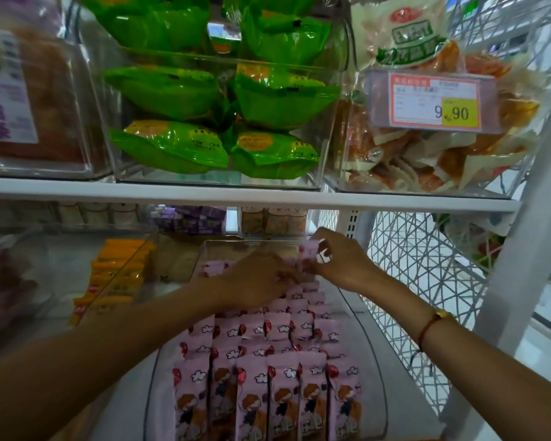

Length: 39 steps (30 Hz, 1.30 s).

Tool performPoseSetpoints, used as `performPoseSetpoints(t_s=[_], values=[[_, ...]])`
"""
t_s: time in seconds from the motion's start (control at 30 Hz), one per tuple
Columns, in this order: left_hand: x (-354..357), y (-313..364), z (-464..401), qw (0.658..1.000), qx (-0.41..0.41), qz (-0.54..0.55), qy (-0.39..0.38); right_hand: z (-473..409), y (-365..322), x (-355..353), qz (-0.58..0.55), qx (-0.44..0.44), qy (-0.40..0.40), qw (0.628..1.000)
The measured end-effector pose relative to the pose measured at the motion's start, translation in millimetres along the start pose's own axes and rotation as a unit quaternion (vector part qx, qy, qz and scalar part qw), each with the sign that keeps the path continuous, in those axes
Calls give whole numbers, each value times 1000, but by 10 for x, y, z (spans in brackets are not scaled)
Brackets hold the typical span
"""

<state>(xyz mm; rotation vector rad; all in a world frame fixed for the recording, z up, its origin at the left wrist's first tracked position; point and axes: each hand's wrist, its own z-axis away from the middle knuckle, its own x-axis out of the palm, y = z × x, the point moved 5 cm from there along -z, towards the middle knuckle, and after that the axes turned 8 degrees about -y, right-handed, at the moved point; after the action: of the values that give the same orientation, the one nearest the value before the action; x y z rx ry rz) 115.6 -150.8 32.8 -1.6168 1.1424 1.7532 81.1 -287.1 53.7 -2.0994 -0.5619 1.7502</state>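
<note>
On the lower shelf, starting at far left, note orange packets (118,275) stacked in a neighbouring clear bin, well apart from the work. Next, find the left hand (255,278) laid palm-down on the back rows of pink packets (280,332) inside the clear tray (372,361). Fingers (283,276) blurred, probably flat and pressing the row rather than gripping; treat as relaxed, holding nothing. Just right of it, locate one pink packet (309,252) raised upright above the rear of the tray, pinched between thumb and fingertips of the right hand (342,262), remaining fingers loosely curled. Expect light, soft film pouches: slippery, easily creased, prone to toppling as a row. Take hold at a sealed edge with a light pinch; avoid squeezing the filled middle. Steady the neighbours with a flat palm while slotting the packet in upright. At far right, mind the wire mesh side panel (411,265) just beside the tray.
</note>
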Motion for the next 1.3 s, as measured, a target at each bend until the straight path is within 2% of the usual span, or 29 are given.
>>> performPoseSetpoints(t_s=[0.07,0.13,0.23,0.3,0.4,0.47,0.63,0.8,0.87,0.93,1.0,1.07,1.17,1.23,1.3], values=[[-100,-50,33,997,-36,37,63,-67,16,50,52,28,-48,997],[-139,-92,9,993,-61,63,83,-70,43,44,42,52,-68,995],[-114,-54,-111,995,-57,69,41,168,76,-12,-18,81,-55,995],[-32,-13,-235,999,-40,34,-4,471,66,-15,-54,84,-36,994],[93,12,-335,997,-44,14,-56,970,5,23,-105,52,1,993],[116,32,-339,997,-41,20,-62,1225,-52,47,-129,25,27,991],[-3,102,-247,997,-48,26,55,1443,-115,104,-122,-1,65,990],[12,216,-200,997,-50,-49,17,1437,-102,119,-64,3,56,996],[-26,248,-194,995,-69,-52,48,1439,-107,118,-67,2,50,997],[-87,287,-164,991,-84,6,106,1439,-113,105,-74,5,39,996],[-192,306,-76,972,-89,112,188,1423,-119,68,-79,13,24,996],[-273,306,63,939,-96,221,247,1395,-115,-3,-84,26,15,996],[-282,324,412,862,-105,370,330,1381,-181,-149,-65,31,57,996],[-291,371,715,807,-101,429,393,1387,-341,-232,-64,11,113,992],[-318,444,995,773,-91,460,428,1373,-580,-225,-74,-23,131,988]])
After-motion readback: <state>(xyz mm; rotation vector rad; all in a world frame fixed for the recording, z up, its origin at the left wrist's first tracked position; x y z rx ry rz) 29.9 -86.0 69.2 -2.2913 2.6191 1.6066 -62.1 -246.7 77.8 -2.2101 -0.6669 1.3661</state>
